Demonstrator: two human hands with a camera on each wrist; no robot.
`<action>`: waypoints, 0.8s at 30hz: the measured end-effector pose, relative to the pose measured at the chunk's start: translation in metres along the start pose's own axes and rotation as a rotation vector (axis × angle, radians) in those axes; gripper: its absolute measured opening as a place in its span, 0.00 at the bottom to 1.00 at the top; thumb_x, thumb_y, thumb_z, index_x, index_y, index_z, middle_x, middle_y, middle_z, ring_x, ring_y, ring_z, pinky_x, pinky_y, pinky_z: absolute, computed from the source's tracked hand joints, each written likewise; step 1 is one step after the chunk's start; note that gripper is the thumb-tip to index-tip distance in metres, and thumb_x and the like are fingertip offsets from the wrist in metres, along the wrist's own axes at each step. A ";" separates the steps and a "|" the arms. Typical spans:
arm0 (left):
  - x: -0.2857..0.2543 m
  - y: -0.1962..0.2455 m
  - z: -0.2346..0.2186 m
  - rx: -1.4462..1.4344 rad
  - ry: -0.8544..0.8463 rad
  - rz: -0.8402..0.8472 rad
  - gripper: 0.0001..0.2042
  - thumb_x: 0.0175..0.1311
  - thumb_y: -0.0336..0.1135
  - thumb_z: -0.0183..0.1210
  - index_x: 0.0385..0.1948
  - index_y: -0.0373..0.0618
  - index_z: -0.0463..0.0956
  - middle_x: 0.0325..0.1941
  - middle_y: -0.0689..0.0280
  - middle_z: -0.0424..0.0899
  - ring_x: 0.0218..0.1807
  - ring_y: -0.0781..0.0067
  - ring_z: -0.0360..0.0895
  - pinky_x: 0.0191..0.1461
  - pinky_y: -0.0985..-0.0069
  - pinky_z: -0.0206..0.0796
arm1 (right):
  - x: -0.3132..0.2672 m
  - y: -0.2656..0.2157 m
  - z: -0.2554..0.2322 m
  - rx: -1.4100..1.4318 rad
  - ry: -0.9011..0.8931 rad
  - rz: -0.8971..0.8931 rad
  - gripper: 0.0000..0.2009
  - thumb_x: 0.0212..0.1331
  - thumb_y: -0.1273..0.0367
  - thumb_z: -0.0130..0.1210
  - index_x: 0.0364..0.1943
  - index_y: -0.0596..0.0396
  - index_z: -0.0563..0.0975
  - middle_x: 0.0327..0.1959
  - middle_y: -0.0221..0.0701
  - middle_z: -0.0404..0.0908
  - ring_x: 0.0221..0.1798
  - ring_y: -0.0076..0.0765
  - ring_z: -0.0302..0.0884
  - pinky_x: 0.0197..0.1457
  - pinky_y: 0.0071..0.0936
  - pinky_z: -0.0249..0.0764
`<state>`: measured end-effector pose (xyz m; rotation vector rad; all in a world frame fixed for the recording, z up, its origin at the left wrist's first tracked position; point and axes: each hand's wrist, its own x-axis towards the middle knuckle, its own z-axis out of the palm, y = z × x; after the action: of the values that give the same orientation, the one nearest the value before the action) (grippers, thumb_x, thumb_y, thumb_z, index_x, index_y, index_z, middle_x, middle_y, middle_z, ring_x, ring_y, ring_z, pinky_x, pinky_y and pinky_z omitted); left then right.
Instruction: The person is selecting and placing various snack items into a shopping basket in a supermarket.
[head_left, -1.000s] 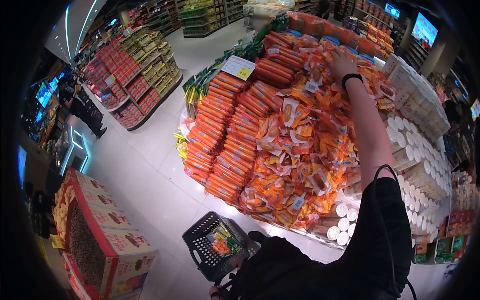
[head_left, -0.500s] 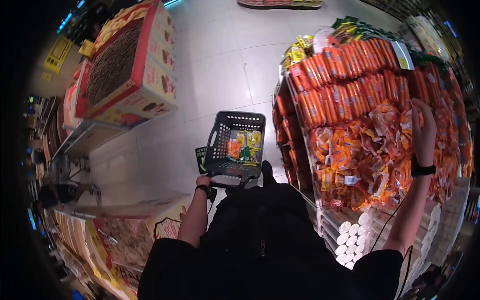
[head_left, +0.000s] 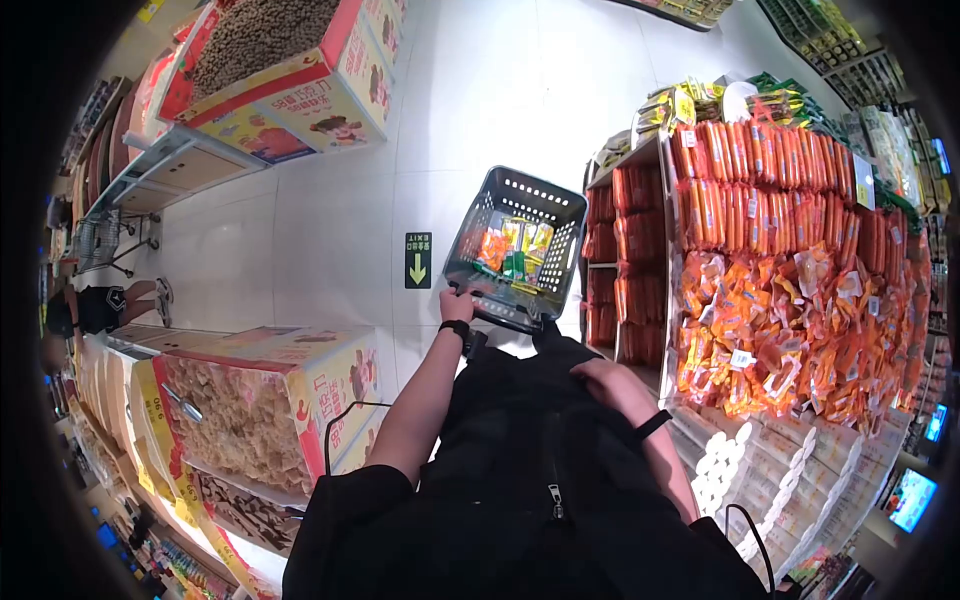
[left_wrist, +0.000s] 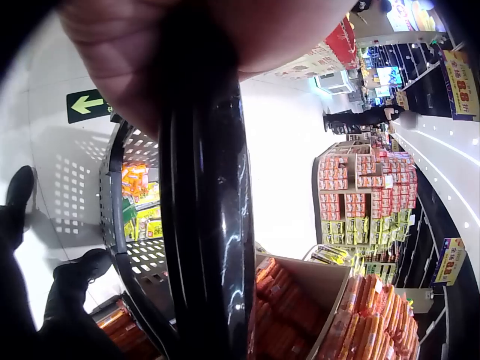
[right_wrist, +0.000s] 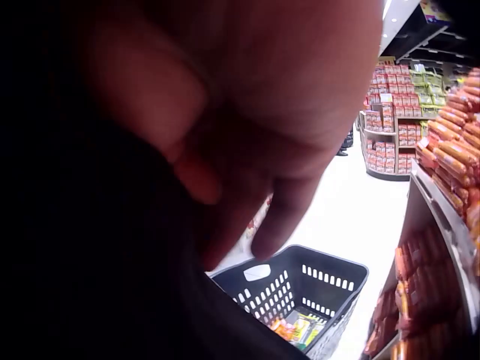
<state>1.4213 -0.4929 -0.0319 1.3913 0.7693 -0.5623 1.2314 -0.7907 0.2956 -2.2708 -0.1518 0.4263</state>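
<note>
Below, left hand (head_left: 455, 300) fingers clench the snack-filled basket (head_left: 500, 205) handle (left_wrist: 206, 225); right hand (head_left: 610, 385) fingers lie relaxed.

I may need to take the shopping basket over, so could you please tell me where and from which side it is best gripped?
Grip the black handle bar at the near end of the shopping basket, coming from behind, where the left hand already holds it. The bar is round and slim enough for fingers to curl round, and the open top, with snack packets inside, stays clear.
</note>
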 end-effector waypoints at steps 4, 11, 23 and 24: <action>-0.011 0.005 0.006 -0.018 0.042 -0.004 0.28 0.68 0.16 0.54 0.69 0.31 0.56 0.50 0.42 0.78 0.26 0.56 0.86 0.31 0.57 0.87 | 0.001 -0.035 -0.014 -0.116 0.125 0.243 0.09 0.65 0.75 0.58 0.46 0.56 0.83 0.43 0.47 0.86 0.49 0.62 0.85 0.55 0.51 0.81; -0.023 0.011 0.007 0.078 0.070 0.017 0.28 0.67 0.15 0.50 0.69 0.32 0.58 0.50 0.44 0.79 0.28 0.56 0.87 0.32 0.57 0.88 | 0.039 -0.004 -0.011 -0.045 0.105 0.225 0.06 0.67 0.75 0.54 0.43 0.58 0.81 0.40 0.48 0.85 0.47 0.62 0.84 0.53 0.52 0.80; -0.049 0.030 0.020 0.144 0.236 -0.075 0.29 0.62 0.15 0.50 0.68 0.39 0.67 0.36 0.53 0.80 0.27 0.63 0.82 0.32 0.62 0.86 | 0.256 0.197 0.058 0.028 -0.231 0.273 0.12 0.70 0.66 0.51 0.42 0.61 0.82 0.41 0.53 0.87 0.50 0.66 0.85 0.57 0.57 0.80; -0.051 0.029 0.018 0.147 0.239 -0.087 0.29 0.61 0.15 0.50 0.68 0.40 0.68 0.36 0.54 0.80 0.27 0.64 0.82 0.32 0.64 0.86 | 0.272 0.215 0.072 0.039 -0.251 0.333 0.13 0.70 0.65 0.52 0.43 0.61 0.83 0.42 0.54 0.88 0.50 0.66 0.86 0.57 0.57 0.80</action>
<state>1.4132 -0.5121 0.0258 1.5856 1.0001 -0.5340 1.4551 -0.8177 0.0223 -2.2006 0.1097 0.8817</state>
